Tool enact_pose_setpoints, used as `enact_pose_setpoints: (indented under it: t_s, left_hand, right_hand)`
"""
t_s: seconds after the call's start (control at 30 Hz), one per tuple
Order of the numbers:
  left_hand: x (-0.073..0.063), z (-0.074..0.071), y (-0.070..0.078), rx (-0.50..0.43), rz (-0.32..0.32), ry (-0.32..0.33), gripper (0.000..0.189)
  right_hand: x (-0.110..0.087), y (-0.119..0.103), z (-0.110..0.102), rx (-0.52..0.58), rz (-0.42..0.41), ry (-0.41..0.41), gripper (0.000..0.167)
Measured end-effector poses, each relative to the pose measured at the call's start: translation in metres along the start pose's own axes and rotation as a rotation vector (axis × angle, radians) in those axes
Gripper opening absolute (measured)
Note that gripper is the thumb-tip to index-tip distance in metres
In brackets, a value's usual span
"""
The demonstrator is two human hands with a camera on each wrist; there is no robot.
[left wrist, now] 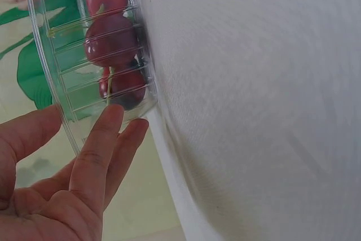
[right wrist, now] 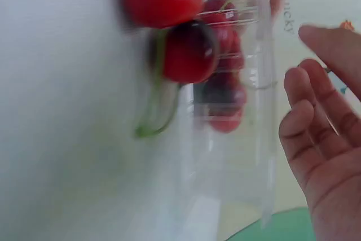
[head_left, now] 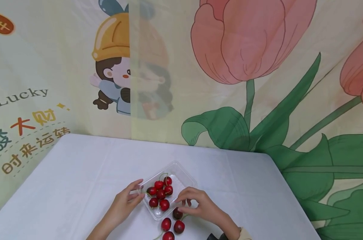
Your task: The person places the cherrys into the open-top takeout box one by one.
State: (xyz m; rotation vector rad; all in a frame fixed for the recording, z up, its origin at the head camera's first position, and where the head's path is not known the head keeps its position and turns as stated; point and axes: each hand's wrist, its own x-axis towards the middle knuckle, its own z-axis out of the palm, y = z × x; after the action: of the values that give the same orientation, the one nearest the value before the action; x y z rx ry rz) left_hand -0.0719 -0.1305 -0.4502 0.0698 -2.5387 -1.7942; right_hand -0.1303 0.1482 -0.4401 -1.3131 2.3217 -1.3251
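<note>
Right hand (head_left: 200,204), relaxed and empty, is hovering with loose cherries (head_left: 179,227) below; left hand (head_left: 124,201), fingers extended, is touching the tray (head_left: 179,175). Filling seems underway, calling next for pinching.

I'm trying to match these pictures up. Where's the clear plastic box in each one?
Head: the clear plastic box is below centre, between the left hand and right hand.
Left wrist: the box is at upper left, above the left hand's fingertips.
Right wrist: the box is right of centre, blurred, left of the right hand.
Shared landmark: the red cherries inside it, seen through its wall in both wrist views.
</note>
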Motion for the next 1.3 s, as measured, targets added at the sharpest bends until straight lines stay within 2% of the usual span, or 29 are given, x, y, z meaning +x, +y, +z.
enact_pose_setpoints:
  t_s: [0.1, 0.23, 0.33, 0.43, 0.63, 0.93, 1.23, 1.3]
  left_hand:
    - [0.0, 0.0, 0.0, 0.002, 0.0, 0.0, 0.049]
    - [0.0, -0.001, 0.0, 0.005, -0.005, -0.003, 0.049]
    - [0.0, -0.001, 0.0, 0.007, -0.008, -0.006, 0.049]
    - [0.001, -0.001, 0.0, 0.015, -0.006, -0.005, 0.049]
    - [0.0, -0.002, 0.0, 0.014, -0.005, -0.01, 0.049]
    - [0.0, -0.002, 0.002, 0.008, 0.001, -0.013, 0.049]
    - [0.0, -0.002, 0.002, 0.02, 0.002, -0.015, 0.049]
    - [0.0, -0.003, 0.002, 0.016, 0.004, -0.017, 0.049]
  right_hand:
    - [-0.014, 0.005, -0.001, 0.048, 0.019, -0.06, 0.022]
    - [-0.028, 0.009, -0.001, 0.121, 0.122, -0.168, 0.026]
    - [-0.034, 0.01, 0.001, 0.127, 0.125, -0.211, 0.027]
    - [-0.037, 0.008, 0.004, 0.134, 0.116, -0.229, 0.027]
    - [-0.038, 0.004, 0.011, 0.192, 0.22, -0.28, 0.029]
    - [-0.04, 0.004, 0.015, 0.108, 0.168, -0.303, 0.03]
    - [-0.039, -0.002, 0.014, 0.152, 0.311, -0.325, 0.025]
    - [-0.04, -0.002, 0.013, 0.149, 0.316, -0.322, 0.025]
